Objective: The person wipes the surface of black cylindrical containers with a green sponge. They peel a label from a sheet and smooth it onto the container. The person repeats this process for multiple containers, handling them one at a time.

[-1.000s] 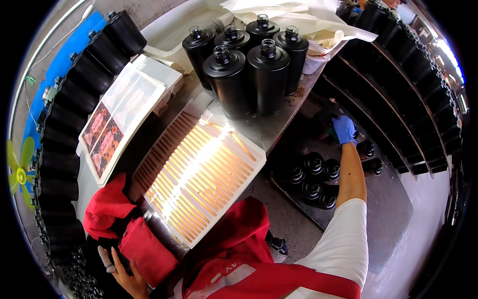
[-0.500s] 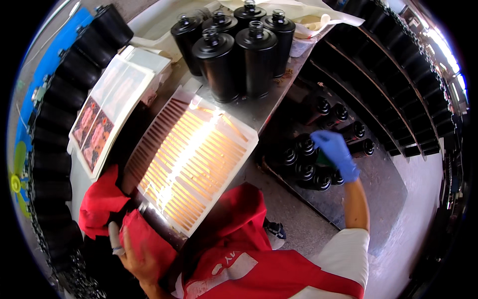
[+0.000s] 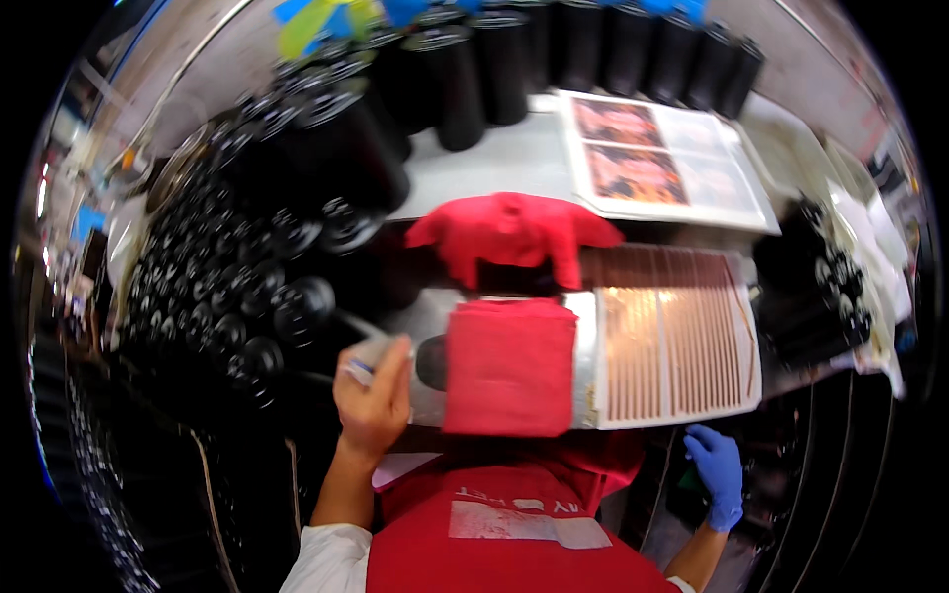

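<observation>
My left hand (image 3: 374,400) is raised beside the dense group of black bottles (image 3: 301,306) on the left. Its thumb and one finger, which has a pale cover, are apart and somewhat blurred; no held thing shows. My right hand (image 3: 720,476), in a blue glove, is low at the right over dark bottles, its fingers loosely apart with nothing visible in them. A small green patch (image 3: 689,480) shows beside that glove; I cannot make out what it is. Between the hands a folded red cloth (image 3: 510,368) lies on the metal work surface, and a second red cloth (image 3: 509,237) is draped behind it.
A white ribbed tray (image 3: 680,341) with copper-toned strips lies right of the folded cloth. Behind it, a shelf holds printed picture sheets (image 3: 657,153). Black bottles (image 3: 455,84) line the back, and more bottles (image 3: 816,287) stand at the far right.
My view has swung left toward the work surface. My left hand has moved off the folded red cloth toward the bottles on the left. My right hand stays low over bottles on the right.
</observation>
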